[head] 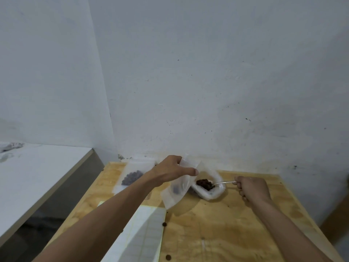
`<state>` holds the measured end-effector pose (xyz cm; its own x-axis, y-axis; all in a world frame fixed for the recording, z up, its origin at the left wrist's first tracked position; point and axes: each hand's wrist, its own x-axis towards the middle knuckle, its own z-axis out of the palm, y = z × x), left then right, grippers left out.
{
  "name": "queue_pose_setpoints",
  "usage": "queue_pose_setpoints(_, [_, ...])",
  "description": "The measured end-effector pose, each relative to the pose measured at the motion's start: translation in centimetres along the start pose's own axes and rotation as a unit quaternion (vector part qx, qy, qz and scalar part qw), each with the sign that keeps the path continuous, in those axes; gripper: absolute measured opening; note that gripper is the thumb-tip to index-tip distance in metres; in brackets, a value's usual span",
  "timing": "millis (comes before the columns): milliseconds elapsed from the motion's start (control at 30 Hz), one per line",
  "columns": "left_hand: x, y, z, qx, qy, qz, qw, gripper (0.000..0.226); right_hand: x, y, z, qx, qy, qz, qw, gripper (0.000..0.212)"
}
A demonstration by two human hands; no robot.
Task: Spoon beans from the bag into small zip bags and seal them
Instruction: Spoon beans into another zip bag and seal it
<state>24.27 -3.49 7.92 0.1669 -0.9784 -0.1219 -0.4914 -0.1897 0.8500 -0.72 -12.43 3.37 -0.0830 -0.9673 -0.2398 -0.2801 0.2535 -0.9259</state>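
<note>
No legible writing on zip bag (176, 188) or bean bag (209, 188).

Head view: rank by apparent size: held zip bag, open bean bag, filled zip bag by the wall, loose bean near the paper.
1-3. Held zip bag, bean bag and filled zip bag: they look alike in size, and the held one is lifted nearer the camera, so I won't rank them.
4. Loose bean, smallest by far.
</note>
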Motion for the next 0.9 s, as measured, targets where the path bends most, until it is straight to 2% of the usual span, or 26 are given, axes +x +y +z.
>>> queue_pose_setpoints(133, [-0.6, -1.7, -0.4, -0.056, 0.034, -0.013, 0.998, 0.061, 0.1, -2.1, -0.3, 0.026, -0.003, -0.011, 1.0, 0.023])
queue_pose_setpoints(267, [-0.9, -2.0, -0.2, -0.045, 0.053, -0.003, 0.998, 0.086, -0.1, -4.5, -0.9, 0.006, -0.015, -0.047, 0.999, 0.022])
queue_pose_setpoints(467, [-0.6, -1.4, -1.0, 0.024, 0.078, 0.072, 0.994, 0.058, -0.4, -7.5, -1.5, 0.052, -0.02, -0.068, 0.996, 0.019])
queue_pose_setpoints(533, [-0.8, -1.2, -1.1, 0.04, 0.072, 0.066, 0.994, 0.052, -0.9, -8.6, -1.5, 0.064, -0.023, -0.081, 0.994, 0.018])
queue_pose_setpoints(633, [-1.0, -1.1, -1.0, 0.054, 0.069, 0.061, 0.994, 0.029, -2.0, -10.0, -0.9, 0.051, -0.034, -0.115, 0.992, 0.019])
queue_pose_setpoints(667, [-1.0, -1.2, -0.9, 0.057, 0.069, 0.062, 0.994, 0.032, -2.4, -10.4, -0.5, 0.037, -0.037, -0.134, 0.99, 0.021])
queue_pose_setpoints(767, [-1.1, -1.2, -0.7, 0.08, 0.078, 0.066, 0.992, 0.077, -3.9, -10.9, 0.5, -0.042, -0.039, -0.233, 0.971, 0.028])
queue_pose_setpoints(800, [-0.9, -1.3, -0.6, 0.091, 0.08, 0.063, 0.991, 0.086, -4.4, -11.0, 0.8, -0.072, -0.038, -0.269, 0.96, 0.031])
queue_pose_setpoints(900, [-0.6, -1.2, -0.5, 0.108, 0.068, 0.052, 0.99, 0.086, -5.6, -11.3, 1.4, -0.148, -0.007, -0.359, 0.921, 0.036])
